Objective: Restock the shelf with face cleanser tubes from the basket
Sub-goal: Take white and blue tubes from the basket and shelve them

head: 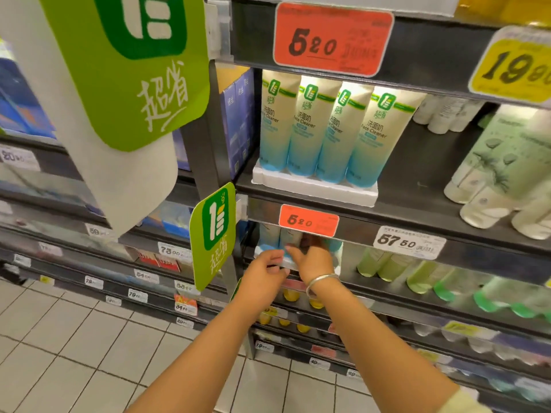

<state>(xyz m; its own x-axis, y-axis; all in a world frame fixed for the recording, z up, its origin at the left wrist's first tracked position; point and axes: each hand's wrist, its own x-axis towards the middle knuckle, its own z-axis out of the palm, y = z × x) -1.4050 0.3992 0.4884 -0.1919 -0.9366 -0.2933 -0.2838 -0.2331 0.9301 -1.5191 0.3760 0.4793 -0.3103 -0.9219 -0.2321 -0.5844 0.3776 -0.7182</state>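
Four face cleanser tubes (328, 129) on one white tray (313, 189); two hands (313, 260).

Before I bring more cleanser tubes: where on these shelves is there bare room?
Bare shelf board lies between the white tray of four face cleanser tubes and the pale green bottles. The lower shelf, where the left hand and right hand reach, looks crowded.

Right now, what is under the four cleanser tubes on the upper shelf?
The four face cleanser tubes stand cap-down in a white tray resting on the dark shelf board. The caps sit partly sunk in the tray; any tubes behind this front row are covered.
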